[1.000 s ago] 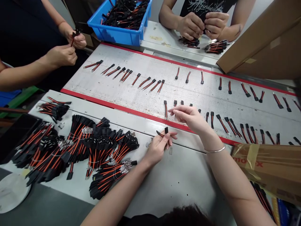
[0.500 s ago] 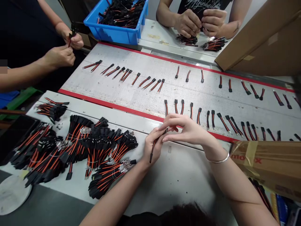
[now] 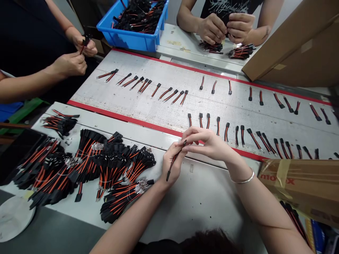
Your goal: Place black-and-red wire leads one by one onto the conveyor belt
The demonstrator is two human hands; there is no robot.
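In front of me my left hand (image 3: pixel 172 160) is closed around a short black-and-red cable (image 3: pixel 172 165) with black ends. The cable slants from the palm up to the fingertips. My right hand (image 3: pixel 202 141), a bangle on its wrist, has its thumb and fingers pinched at the cable's upper end; its fingertips partly cover that end. Left of my hands, bundles of similar cables (image 3: pixel 113 165) with black connectors and orange-red wires lie on the white table (image 3: pixel 206 194).
Beyond runs a conveyor belt (image 3: pixel 132 102) with red edges, carrying two rows of cables. A blue bin (image 3: pixel 127 40) of cables stands behind it. Cardboard boxes (image 3: pixel 299 183) sit at the right. Two co-workers' hands (image 3: pixel 69 65) and hands (image 3: pixel 225 28) hold small parts across and left.
The cables on the belt have shifted slightly right. The cable in my hands has moved a little left and up; both hands keep their grip.
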